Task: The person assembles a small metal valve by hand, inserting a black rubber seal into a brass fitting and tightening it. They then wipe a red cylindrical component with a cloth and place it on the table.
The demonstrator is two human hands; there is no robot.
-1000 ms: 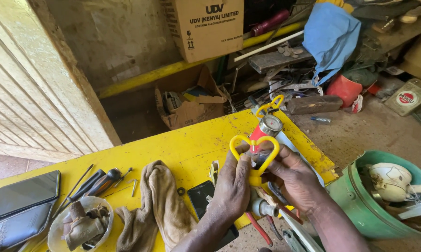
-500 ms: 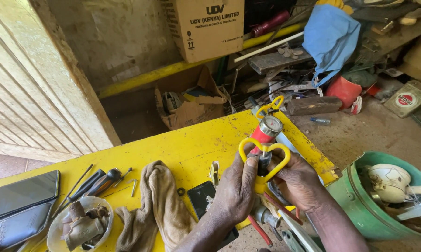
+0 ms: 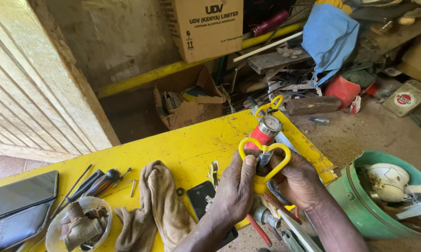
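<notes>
1. Both hands are closed on one yellow butterfly handle point(image 3: 264, 156): the left hand point(image 3: 234, 191) has its thumb pressed up against the left loop, and the right hand point(image 3: 300, 179) wraps its fingers around the right loop from the far side.
2. The handle stands upright, its two loops side by side at the top. Its stem runs down between the hands into a metal valve body point(image 3: 262, 215), partly hidden by the palms.
3. The handle is held just over the right edge of the yellow surface point(image 3: 182, 149), near its front right corner.
4. Behind the handle, a red cylinder with a round gauge face point(image 3: 265, 130) lies along that right edge. Its long axis runs away from the person toward the far right corner, where a second yellow handle point(image 3: 270, 105) shows.
5. Both forearms come in from the bottom edge of the view. The left wrist is bent so that the back of the hand faces up. The right hand is turned with its knuckles to the right.
6. Counted on the surface: two yellow handles, one beige rag point(image 3: 157, 205), one black phone point(image 3: 202, 198) just left of the left hand, and one clear bowl point(image 3: 80, 226) of metal fittings at the front left.
7. A few dark-handled screwdrivers point(image 3: 96, 182) lie beside the bowl, too close together to count.
8. One green bucket point(image 3: 359, 200) stands on the floor just off the right edge
</notes>
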